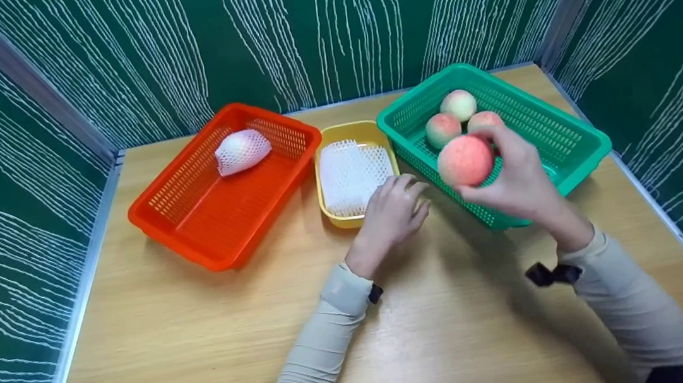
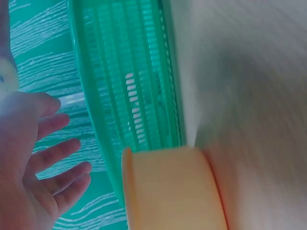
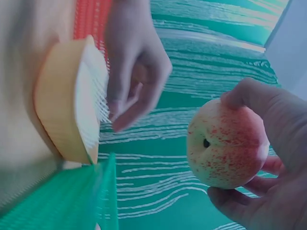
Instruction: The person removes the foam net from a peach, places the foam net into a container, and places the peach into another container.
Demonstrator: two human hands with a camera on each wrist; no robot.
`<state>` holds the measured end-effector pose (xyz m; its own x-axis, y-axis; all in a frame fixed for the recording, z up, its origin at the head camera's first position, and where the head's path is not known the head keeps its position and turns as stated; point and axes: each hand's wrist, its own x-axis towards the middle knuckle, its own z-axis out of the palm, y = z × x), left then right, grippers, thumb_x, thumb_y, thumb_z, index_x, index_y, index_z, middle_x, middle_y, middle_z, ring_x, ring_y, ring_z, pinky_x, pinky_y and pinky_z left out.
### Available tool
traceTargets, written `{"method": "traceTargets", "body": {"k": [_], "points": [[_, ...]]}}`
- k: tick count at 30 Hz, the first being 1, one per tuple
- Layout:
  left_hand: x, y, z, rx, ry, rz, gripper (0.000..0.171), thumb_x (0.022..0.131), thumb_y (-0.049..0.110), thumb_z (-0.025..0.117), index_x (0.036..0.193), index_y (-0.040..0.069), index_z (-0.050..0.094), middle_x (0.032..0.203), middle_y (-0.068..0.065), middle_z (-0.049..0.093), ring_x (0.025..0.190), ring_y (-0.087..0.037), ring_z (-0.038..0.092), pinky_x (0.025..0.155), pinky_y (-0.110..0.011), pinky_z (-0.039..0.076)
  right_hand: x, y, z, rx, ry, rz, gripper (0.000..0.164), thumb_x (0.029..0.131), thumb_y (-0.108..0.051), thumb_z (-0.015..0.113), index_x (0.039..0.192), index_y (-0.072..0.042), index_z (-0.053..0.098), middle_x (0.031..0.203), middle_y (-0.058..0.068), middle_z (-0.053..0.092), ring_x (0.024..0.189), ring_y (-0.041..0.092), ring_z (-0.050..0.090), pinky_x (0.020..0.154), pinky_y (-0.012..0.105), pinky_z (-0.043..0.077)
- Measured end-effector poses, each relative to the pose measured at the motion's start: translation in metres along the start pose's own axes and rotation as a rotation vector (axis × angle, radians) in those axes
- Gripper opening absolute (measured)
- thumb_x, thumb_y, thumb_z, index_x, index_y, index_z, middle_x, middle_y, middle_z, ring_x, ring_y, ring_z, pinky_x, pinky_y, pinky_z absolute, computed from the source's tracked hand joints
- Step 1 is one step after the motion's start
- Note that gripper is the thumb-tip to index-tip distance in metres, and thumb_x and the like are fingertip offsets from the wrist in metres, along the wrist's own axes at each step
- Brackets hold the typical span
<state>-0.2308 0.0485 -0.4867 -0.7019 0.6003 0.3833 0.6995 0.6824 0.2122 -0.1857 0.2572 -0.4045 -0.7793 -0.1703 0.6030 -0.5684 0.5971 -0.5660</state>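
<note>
My right hand [image 1: 521, 179] grips a pink-red peach [image 1: 465, 161] between thumb and fingers, held up over the near left side of the green basket [image 1: 564, 136]. In the right wrist view the peach [image 3: 228, 143] shows a speckled skin and a dark stem hollow. Three more peaches [image 1: 458, 106] lie inside that basket. By the near right corner of the yellow tub [image 1: 345, 221] hovers my left hand [image 1: 391, 211], its fingers loosely bent and holding nothing. White foam net sleeves [image 1: 355, 174] fill the tub. In the left wrist view the left hand [image 2: 33, 167] has spread fingers.
An orange-red basket [image 1: 219, 236] stands on the left, with one peach in a foam net [image 1: 243, 151] inside it. Green walls [image 1: 350, 32] with white lines enclose the wooden table [image 1: 204, 333] at the back and sides. The tub sits between the two baskets.
</note>
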Motion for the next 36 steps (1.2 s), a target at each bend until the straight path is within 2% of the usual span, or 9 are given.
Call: {"method": "traceTargets", "body": {"k": [5, 9, 15, 21, 26, 31, 36], "points": [[0.01, 0.011, 0.007, 0.011, -0.032, 0.037, 0.034, 0.094, 0.032, 0.062, 0.122, 0.013, 0.066, 0.126, -0.006, 0.06, 0.113, -0.021, 0.054, 0.1, -0.029, 0.042, 0.025, 0.009, -0.008, -0.021, -0.065, 0.1, 0.073, 0.063, -0.015, 0.09, 0.124, -0.002, 0.053, 0.115, 0.005, 0.059, 0.097, 0.016, 0.054, 0.076, 0.015, 0.046], [0.016, 0.018, 0.015, 0.045, -0.018, 0.078, 0.029, 0.097, 0.031, 0.059, 0.121, 0.016, 0.068, 0.125, -0.005, 0.061, 0.117, -0.023, 0.053, 0.103, -0.031, 0.04, 0.04, 0.017, -0.009, -0.019, -0.115, 0.185, 0.075, 0.066, -0.019, 0.09, 0.127, -0.003, 0.05, 0.118, 0.007, 0.057, 0.1, 0.019, 0.055, 0.078, 0.018, 0.047], [0.023, 0.021, 0.03, 0.041, 0.009, 0.124, 0.03, 0.1, 0.028, 0.055, 0.126, 0.018, 0.066, 0.127, -0.004, 0.06, 0.125, -0.024, 0.05, 0.11, -0.033, 0.029, 0.057, 0.033, -0.007, -0.006, -0.146, 0.252, 0.075, 0.068, -0.024, 0.089, 0.128, -0.004, 0.049, 0.12, 0.007, 0.056, 0.102, 0.022, 0.055, 0.083, 0.033, 0.052], [0.029, 0.021, 0.04, 0.034, 0.047, 0.181, 0.031, 0.102, 0.028, 0.052, 0.126, 0.016, 0.067, 0.125, -0.006, 0.06, 0.127, -0.025, 0.048, 0.113, -0.034, 0.022, 0.076, 0.05, -0.007, -0.014, -0.174, 0.305, 0.073, 0.071, -0.024, 0.087, 0.128, -0.002, 0.047, 0.123, 0.012, 0.055, 0.106, 0.028, 0.054, 0.087, 0.049, 0.048], [0.035, 0.021, 0.042, 0.009, 0.038, 0.208, 0.032, 0.101, 0.03, 0.052, 0.123, 0.013, 0.068, 0.123, -0.006, 0.062, 0.124, -0.022, 0.05, 0.115, -0.035, 0.02, 0.092, 0.063, -0.006, -0.016, -0.2, 0.375, 0.075, 0.073, -0.027, 0.085, 0.131, -0.002, 0.044, 0.127, 0.014, 0.052, 0.111, 0.029, 0.053, 0.09, 0.049, 0.046], [0.038, 0.022, 0.039, -0.04, 0.007, 0.183, 0.033, 0.101, 0.032, 0.053, 0.123, 0.013, 0.067, 0.125, -0.006, 0.062, 0.126, -0.021, 0.048, 0.115, -0.031, 0.017, 0.107, 0.081, -0.001, -0.038, -0.229, 0.421, 0.08, 0.074, -0.035, 0.084, 0.133, -0.002, 0.042, 0.13, 0.015, 0.05, 0.111, 0.029, 0.053, 0.09, 0.047, 0.046], [0.041, 0.025, 0.036, -0.036, -0.008, 0.176, 0.034, 0.101, 0.034, 0.051, 0.124, 0.014, 0.067, 0.125, -0.005, 0.061, 0.126, -0.02, 0.047, 0.115, -0.03, 0.016, 0.122, 0.103, 0.008, -0.069, -0.231, 0.457, 0.077, 0.074, -0.033, 0.083, 0.132, -0.002, 0.043, 0.128, 0.015, 0.051, 0.11, 0.028, 0.052, 0.092, 0.045, 0.044]]}}
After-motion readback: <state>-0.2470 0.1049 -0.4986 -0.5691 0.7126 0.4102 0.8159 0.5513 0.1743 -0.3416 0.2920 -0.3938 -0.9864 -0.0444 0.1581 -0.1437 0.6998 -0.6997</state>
